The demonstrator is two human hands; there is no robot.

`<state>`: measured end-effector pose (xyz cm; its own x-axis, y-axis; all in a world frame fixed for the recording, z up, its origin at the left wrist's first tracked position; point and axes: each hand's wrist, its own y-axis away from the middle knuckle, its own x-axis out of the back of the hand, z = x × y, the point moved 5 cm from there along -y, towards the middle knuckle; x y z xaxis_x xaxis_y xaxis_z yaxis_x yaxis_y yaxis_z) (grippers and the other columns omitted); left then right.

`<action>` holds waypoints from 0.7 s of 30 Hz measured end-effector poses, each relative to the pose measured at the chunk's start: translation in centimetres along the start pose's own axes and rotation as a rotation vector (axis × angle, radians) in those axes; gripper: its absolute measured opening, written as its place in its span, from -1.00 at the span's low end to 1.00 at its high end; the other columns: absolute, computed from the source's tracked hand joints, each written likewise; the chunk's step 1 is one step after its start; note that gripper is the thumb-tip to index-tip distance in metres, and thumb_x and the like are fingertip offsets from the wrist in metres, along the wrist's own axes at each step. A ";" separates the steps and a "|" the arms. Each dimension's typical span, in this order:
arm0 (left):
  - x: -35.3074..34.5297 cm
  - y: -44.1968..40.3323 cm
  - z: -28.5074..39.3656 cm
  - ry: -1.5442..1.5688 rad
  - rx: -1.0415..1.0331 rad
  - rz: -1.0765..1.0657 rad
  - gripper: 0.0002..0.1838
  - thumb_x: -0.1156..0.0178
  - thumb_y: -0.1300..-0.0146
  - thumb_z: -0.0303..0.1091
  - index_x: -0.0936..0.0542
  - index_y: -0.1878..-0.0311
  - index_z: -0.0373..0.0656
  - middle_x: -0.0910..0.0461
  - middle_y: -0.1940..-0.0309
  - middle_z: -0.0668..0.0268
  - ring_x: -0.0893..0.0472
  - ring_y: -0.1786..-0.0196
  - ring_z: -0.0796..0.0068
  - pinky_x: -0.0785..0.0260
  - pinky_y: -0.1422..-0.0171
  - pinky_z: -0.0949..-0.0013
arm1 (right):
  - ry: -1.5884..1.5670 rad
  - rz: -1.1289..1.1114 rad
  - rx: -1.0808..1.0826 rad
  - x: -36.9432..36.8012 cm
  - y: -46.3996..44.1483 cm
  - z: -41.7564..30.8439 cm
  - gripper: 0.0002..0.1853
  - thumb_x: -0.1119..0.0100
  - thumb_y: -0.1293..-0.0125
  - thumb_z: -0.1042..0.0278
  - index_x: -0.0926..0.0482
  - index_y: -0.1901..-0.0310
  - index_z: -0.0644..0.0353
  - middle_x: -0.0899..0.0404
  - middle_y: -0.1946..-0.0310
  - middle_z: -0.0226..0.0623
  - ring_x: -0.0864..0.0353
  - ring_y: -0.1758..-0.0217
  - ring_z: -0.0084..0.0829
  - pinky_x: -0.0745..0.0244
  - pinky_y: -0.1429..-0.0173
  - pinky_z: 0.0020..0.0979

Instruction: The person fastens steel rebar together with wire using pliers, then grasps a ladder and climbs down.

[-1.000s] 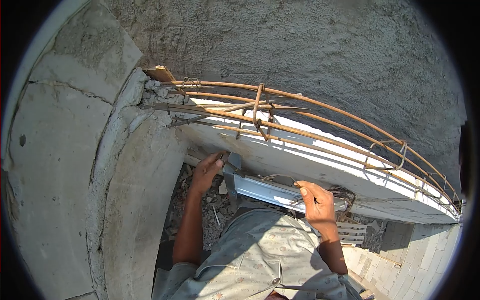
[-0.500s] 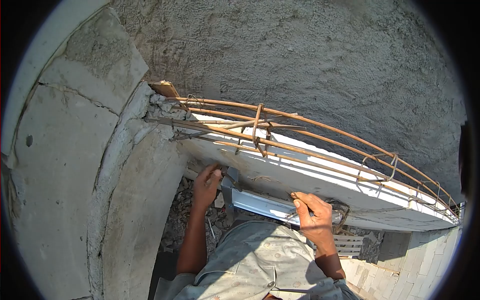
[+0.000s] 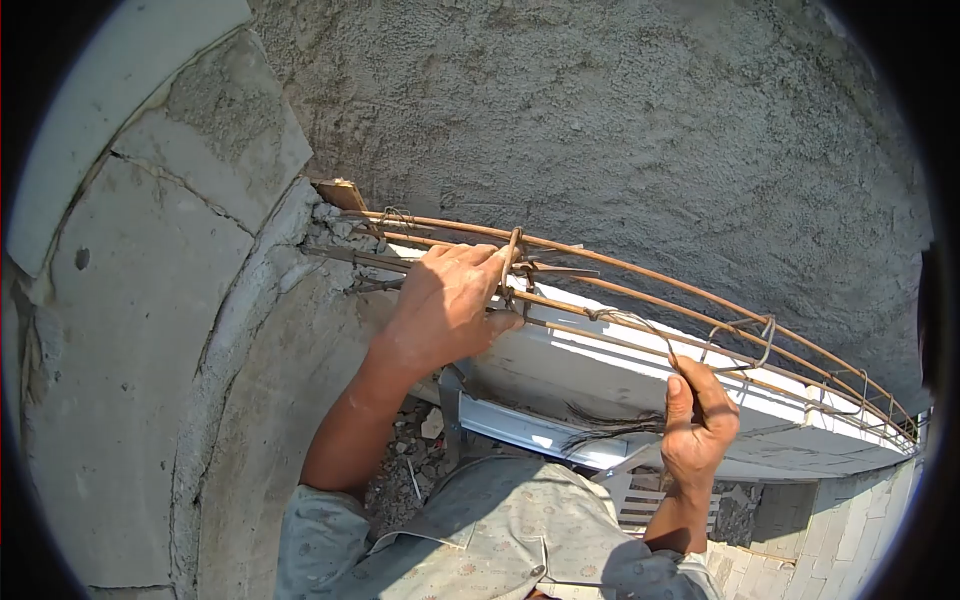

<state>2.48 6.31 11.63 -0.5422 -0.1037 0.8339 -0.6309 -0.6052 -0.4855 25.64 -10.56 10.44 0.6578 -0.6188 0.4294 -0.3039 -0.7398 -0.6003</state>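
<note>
Rusty steel bars tied into a rebar cage (image 3: 650, 338) lie along the top of a white block wall (image 3: 590, 352). My left hand (image 3: 450, 300) is closed over the cage beside an upright stirrup (image 3: 512, 262), fingers across the bars and thumb below. Farther right, my right hand (image 3: 695, 425) pinches a bundle of thin dark tie wire (image 3: 615, 428), whose loose ends fan out to the left. A bent strand of wire (image 3: 640, 322) arcs from the bars to my right fingertips.
Below the wall is a shiny metal channel (image 3: 540, 432) with a grey bracket (image 3: 450, 405) at its left end. Broken rubble (image 3: 395, 465) covers the ground. Cracked concrete panels (image 3: 140, 330) stand at left, and a rough grey plastered surface (image 3: 600, 120) lies beyond the bars.
My left hand has risen from beside the metal bracket onto the rebar. My right hand has shifted right with the wire, and a strand now reaches the bars.
</note>
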 end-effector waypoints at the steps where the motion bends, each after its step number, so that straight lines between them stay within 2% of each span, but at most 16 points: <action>1: -0.1 0.1 -0.1 -0.029 -0.072 0.084 -0.28 -0.61 0.16 -0.11 -0.64 -0.10 -0.26 -0.71 0.07 0.09 -0.70 -0.03 0.09 -0.50 -0.18 0.12 | -0.006 0.024 -0.050 0.3 -0.2 0.6 -0.80 -0.28 -0.39 0.51 -0.70 0.00 0.32 -0.72 0.28 -0.22 -0.61 0.27 -0.49 -0.46 0.15 -0.49; 2: -0.2 -0.1 -0.4 -0.028 -0.089 0.094 -0.26 -0.62 0.18 -0.08 -0.64 -0.09 -0.26 -0.72 0.08 0.09 -0.71 -0.02 0.10 -0.52 -0.15 0.13 | -0.010 0.051 -0.103 0.6 -0.2 1.1 -0.81 -0.26 -0.40 0.50 -0.70 0.00 0.32 -0.71 0.30 -0.25 -0.59 0.27 -0.51 -0.44 0.16 -0.51; 4: -0.4 -0.1 -0.7 -0.014 -0.117 0.105 -0.22 -0.64 0.23 -0.01 -0.65 -0.07 -0.27 -0.72 0.09 0.08 -0.72 0.01 0.12 -0.55 -0.10 0.15 | 0.155 0.107 0.037 1.1 -1.8 0.3 -0.81 -0.22 -0.39 0.56 -0.70 0.01 0.33 -0.67 0.37 -0.18 -0.60 0.35 -0.46 -0.45 0.28 -0.42; 5: 0.0 -0.2 -0.1 -0.074 -0.146 0.159 -0.20 -0.65 0.29 0.07 -0.67 -0.02 -0.25 -0.74 0.16 0.11 -0.74 0.07 0.15 -0.58 -0.03 0.17 | 0.205 0.129 0.047 1.1 -2.6 -0.1 -0.82 -0.19 -0.40 0.56 -0.70 0.02 0.34 -0.67 0.31 -0.15 -0.60 0.33 -0.44 -0.46 0.28 -0.40; 6: -0.3 -0.2 -0.1 -0.077 -0.120 0.131 -0.22 -0.65 0.27 0.08 -0.68 0.00 -0.24 -0.74 0.19 0.12 -0.75 0.09 0.16 -0.58 -0.02 0.18 | 0.242 0.169 0.217 0.9 -3.7 -0.3 -0.83 -0.19 -0.39 0.58 -0.69 0.05 0.33 -0.70 0.25 -0.11 -0.68 0.26 -0.33 -0.54 0.22 -0.34; 8: -0.6 -0.4 -0.3 -0.093 -0.074 0.087 -0.25 -0.64 0.24 0.10 -0.69 0.03 -0.23 -0.75 0.24 0.13 -0.76 0.14 0.16 -0.59 0.01 0.20 | 0.327 0.172 0.383 -0.3 -5.9 -0.7 -0.84 -0.18 -0.37 0.58 -0.67 0.07 0.30 -0.72 0.20 -0.09 -0.73 0.17 -0.17 -0.60 0.15 -0.23; 11: -0.8 -0.4 -0.4 -0.076 -0.114 0.123 -0.33 -0.64 0.22 0.07 -0.70 0.09 -0.20 -0.75 0.29 0.21 -0.76 0.22 0.23 -0.60 0.09 0.25 | 0.423 0.100 0.273 -3.2 -7.6 -0.2 -0.85 -0.20 -0.35 0.55 -0.65 0.08 0.27 -0.73 0.18 -0.10 -0.74 0.10 -0.09 -0.62 0.10 -0.18; 14: -1.2 -0.6 -1.0 -0.053 -0.128 0.142 -0.36 -0.64 0.23 0.03 -0.70 0.11 -0.18 -0.74 0.32 0.25 -0.76 0.26 0.25 -0.59 0.13 0.26 | 0.490 0.050 0.161 -4.0 -8.2 0.7 -0.86 -0.24 -0.31 0.50 -0.65 0.11 0.24 -0.73 0.20 -0.13 -0.75 0.10 -0.11 -0.63 0.10 -0.20; 18: -0.9 -0.5 -0.7 -0.048 -0.108 0.187 -0.34 -0.64 0.24 0.01 -0.69 0.08 -0.19 -0.70 0.40 0.27 -0.73 0.32 0.24 -0.57 0.16 0.26 | 0.468 0.079 0.184 -4.1 -8.2 0.7 -0.87 -0.24 -0.30 0.51 -0.66 0.13 0.25 -0.73 0.20 -0.13 -0.74 0.10 -0.11 -0.63 0.10 -0.19; 19: -0.8 -0.4 -0.9 -0.004 -0.155 0.213 -0.34 -0.61 0.16 0.08 -0.67 0.10 -0.23 -0.64 0.45 0.22 -0.67 0.38 0.23 -0.52 0.20 0.21 | 0.456 0.087 0.192 -4.1 -8.2 0.7 -0.87 -0.25 -0.30 0.51 -0.66 0.14 0.26 -0.73 0.20 -0.13 -0.74 0.10 -0.11 -0.63 0.09 -0.19; 21: 0.1 -0.3 -0.8 0.051 -0.133 0.129 -0.30 -0.58 0.12 0.14 -0.67 0.08 -0.27 -0.65 0.42 0.17 -0.68 0.35 0.16 -0.53 0.17 0.15 | 0.453 0.088 0.194 -4.1 -8.0 0.8 -0.87 -0.25 -0.30 0.52 -0.67 0.14 0.26 -0.73 0.20 -0.14 -0.74 0.10 -0.12 -0.64 0.09 -0.20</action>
<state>2.14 7.09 11.63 -0.6486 -0.1311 0.7497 -0.6204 -0.4796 -0.6206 25.92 -1.96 12.96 0.2574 -0.7611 0.5955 -0.1827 -0.6434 -0.7434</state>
